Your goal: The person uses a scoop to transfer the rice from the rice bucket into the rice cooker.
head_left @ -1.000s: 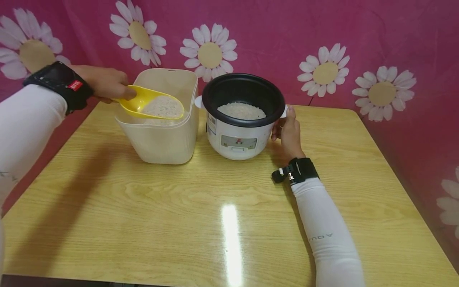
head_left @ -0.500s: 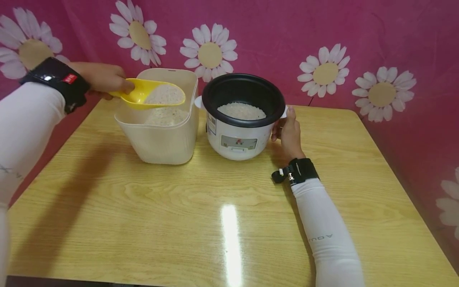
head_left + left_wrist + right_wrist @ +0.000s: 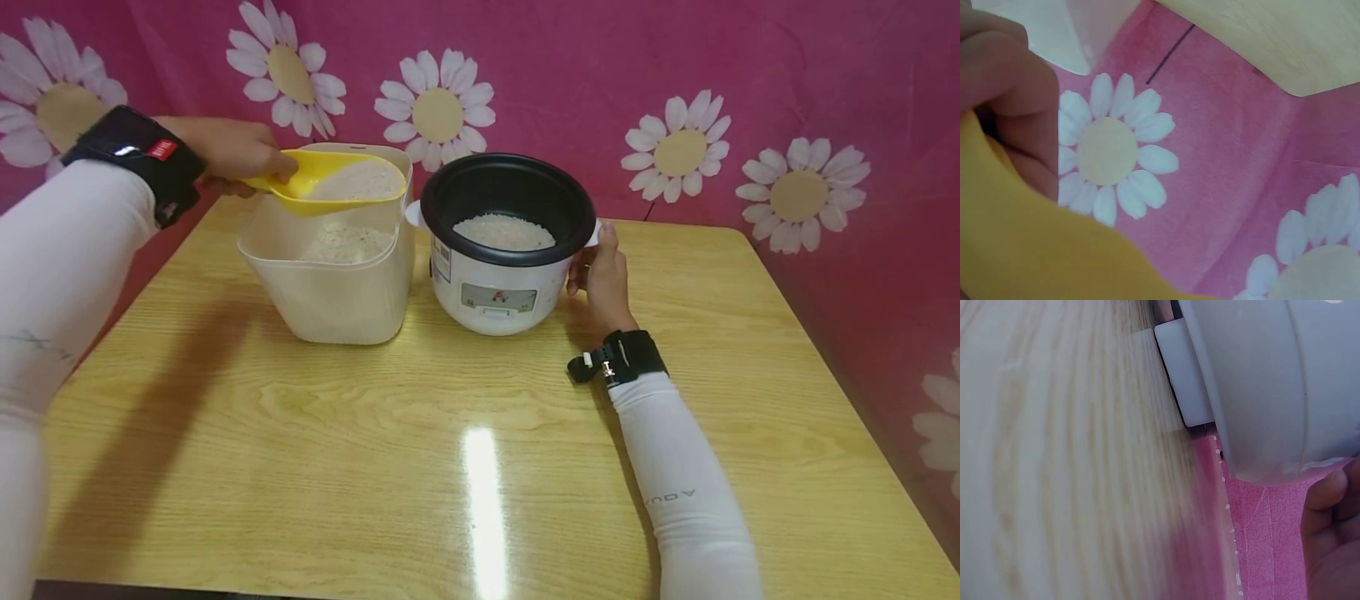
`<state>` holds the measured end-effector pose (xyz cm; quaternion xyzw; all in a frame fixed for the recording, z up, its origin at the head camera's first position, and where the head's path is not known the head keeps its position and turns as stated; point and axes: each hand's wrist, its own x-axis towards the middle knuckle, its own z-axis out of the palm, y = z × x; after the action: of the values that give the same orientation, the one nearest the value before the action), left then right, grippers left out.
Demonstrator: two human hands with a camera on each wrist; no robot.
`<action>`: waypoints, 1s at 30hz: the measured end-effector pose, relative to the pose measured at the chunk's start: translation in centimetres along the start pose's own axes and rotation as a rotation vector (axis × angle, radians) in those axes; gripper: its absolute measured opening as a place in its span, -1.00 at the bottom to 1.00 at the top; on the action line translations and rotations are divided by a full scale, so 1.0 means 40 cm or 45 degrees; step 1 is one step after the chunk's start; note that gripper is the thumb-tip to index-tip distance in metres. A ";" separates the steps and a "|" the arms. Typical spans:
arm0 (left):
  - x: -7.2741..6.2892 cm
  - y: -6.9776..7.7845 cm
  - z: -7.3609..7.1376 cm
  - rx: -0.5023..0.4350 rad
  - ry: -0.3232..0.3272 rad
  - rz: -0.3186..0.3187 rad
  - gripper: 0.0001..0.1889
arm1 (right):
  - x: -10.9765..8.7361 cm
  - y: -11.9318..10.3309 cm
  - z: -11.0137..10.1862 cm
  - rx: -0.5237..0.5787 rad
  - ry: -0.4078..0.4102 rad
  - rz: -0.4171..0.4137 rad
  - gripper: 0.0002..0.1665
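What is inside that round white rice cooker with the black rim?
Inside the white rice cooker, pale rice-like grains lie in its black inner pot. The pot's floor beneath them is covered, and the near rim hides their closest edge.

Head view forward-down, wrist views close — pink backdrop (image 3: 562, 75) shared

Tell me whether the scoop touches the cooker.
Apart. In the head view, the scoop ends short of the cooker, with the bin's edge and pink backdrop showing between them.
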<state>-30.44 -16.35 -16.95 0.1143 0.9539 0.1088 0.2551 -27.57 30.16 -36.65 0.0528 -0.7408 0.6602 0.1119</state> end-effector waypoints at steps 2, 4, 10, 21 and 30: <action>0.003 0.020 -0.004 -0.005 0.009 -0.010 -0.57 | -0.001 -0.001 0.001 -0.002 0.000 -0.005 -0.11; 0.006 0.045 -0.011 0.018 0.013 -0.017 -0.57 | -0.001 -0.002 0.001 0.002 -0.001 -0.009 -0.12; 0.012 0.138 -0.026 0.097 0.077 -0.016 -0.53 | 0.000 -0.003 -0.002 -0.011 0.009 -0.008 -0.11; 0.059 0.252 -0.020 0.150 0.027 0.053 -0.56 | -0.002 0.007 0.014 0.002 0.001 0.004 -0.16; 0.086 0.313 -0.011 0.180 0.071 0.089 -0.51 | -0.005 -0.001 0.017 -0.010 0.007 -0.020 -0.15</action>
<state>-31.52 -3.56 -14.83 0.1623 0.9613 0.0533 0.2159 -27.45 29.45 -36.73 0.0564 -0.7426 0.6566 0.1195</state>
